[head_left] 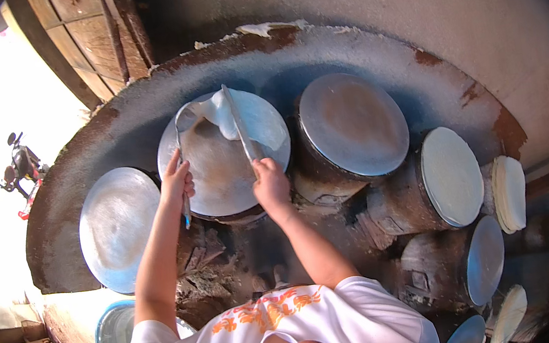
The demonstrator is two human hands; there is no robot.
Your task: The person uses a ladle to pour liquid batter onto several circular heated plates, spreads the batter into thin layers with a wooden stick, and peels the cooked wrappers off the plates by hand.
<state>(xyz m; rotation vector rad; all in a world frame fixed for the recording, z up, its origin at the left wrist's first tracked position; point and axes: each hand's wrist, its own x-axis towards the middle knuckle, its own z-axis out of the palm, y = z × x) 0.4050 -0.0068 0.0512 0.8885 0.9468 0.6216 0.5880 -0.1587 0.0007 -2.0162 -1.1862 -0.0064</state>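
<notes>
My left hand [176, 178] is closed around the handle of a metal ladle [178, 130], whose bowl end is tilted over a round griddle [216, 183]. White batter [220, 112] stretches from the ladle's bowl toward a long, thin scraper [237, 117]. The scraper's handle is in my closed right hand [271, 184], and its blade points away from me. More pale, wet batter [262, 123] covers the far right part of the griddle. The near left part is bare, brownish metal.
Other round griddles stand on drum stoves around me: one left [117, 225], one right [352, 125], one farther right [485, 261]. A pale sheet covers another [452, 176]. Pale flatbreads are stacked [509, 193] at far right. A curved metal shield [217, 60] rises behind; a white-rimmed tub [111, 335] sits lower left.
</notes>
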